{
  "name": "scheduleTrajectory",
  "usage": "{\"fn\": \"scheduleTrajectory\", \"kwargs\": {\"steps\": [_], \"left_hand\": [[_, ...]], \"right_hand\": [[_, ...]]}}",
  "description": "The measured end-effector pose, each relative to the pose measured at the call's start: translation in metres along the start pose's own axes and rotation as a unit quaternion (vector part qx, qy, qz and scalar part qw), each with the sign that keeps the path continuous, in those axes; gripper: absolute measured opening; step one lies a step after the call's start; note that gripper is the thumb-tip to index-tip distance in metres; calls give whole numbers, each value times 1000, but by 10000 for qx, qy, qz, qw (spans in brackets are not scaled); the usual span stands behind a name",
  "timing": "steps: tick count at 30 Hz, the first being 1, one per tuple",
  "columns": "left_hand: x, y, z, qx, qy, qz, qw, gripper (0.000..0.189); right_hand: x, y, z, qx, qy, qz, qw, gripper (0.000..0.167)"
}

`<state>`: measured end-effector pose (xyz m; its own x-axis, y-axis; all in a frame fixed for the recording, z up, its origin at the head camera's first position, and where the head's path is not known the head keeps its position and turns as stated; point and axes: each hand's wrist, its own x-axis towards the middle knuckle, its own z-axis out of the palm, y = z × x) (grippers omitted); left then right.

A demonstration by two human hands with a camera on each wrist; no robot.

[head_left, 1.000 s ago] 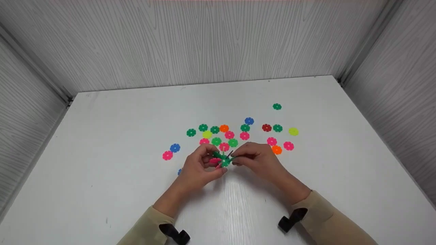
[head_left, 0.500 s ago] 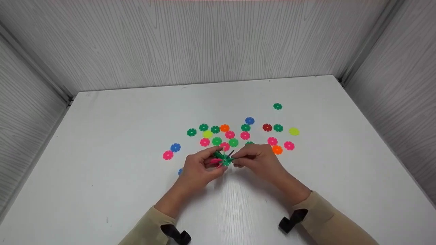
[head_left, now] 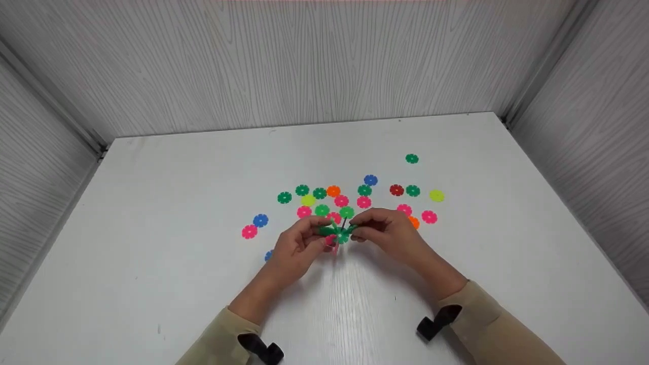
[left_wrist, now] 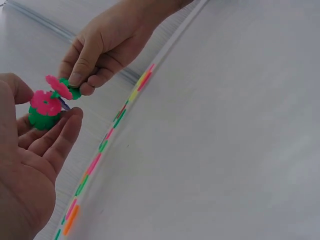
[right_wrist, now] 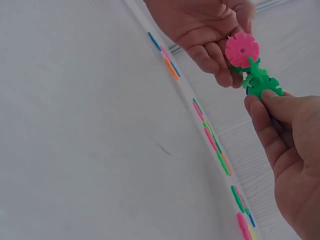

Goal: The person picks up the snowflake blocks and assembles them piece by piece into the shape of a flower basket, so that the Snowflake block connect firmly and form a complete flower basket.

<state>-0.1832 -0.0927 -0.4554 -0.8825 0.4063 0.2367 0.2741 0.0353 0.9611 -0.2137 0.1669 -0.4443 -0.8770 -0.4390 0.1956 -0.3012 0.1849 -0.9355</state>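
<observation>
Over the white table, both hands are on a small cluster of interlocked notched plastic discs [head_left: 343,235], mostly green and pink with one dark piece sticking out. My left hand [head_left: 294,249] holds the cluster from the left with curled fingers. In the left wrist view a pink disc [left_wrist: 45,103] faces the camera beside that thumb. From the other side, my right hand [head_left: 389,234] pinches a green disc [right_wrist: 266,86] between thumb and forefinger. That green disc sits against the cluster in the right wrist view, below a pink disc [right_wrist: 242,50]. Fingers hide part of the cluster.
Loose notched discs lie flat beyond the hands, among them an orange disc [head_left: 333,191], a dark red disc [head_left: 397,190] and a blue disc [head_left: 370,180]. A pink disc [head_left: 249,231] lies to the left. A grained panel [head_left: 304,61] stands behind the table [head_left: 203,167].
The cluster has turned a little in the left hand and shifted slightly right. The left thumb has drawn back, and the right hand has moved slightly up and right, still pinching the green disc.
</observation>
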Motion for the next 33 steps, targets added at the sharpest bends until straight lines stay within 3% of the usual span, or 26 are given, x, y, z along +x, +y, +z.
{"fn": "scheduleTrajectory", "kwargs": {"steps": [8,11,16,22,33], "left_hand": [[2,3,-6,75,179,-26,9998,37],[3,4,-12,-16,501,67,9987,32],[4,5,-26,-132,1298,266,9911,28],[5,3,-36,-48,1952,154,9806,26],[5,1,-37,-98,2059,80,9785,23]], "right_hand": [[2,-2,-2,-182,194,284,9992,22],[5,-1,-3,-388,284,528,9974,25],[15,0,-4,-869,384,1013,9903,29],[37,4,4,-1146,64,1410,9833,35],[59,14,19,-1509,-266,1604,9751,40]]}}
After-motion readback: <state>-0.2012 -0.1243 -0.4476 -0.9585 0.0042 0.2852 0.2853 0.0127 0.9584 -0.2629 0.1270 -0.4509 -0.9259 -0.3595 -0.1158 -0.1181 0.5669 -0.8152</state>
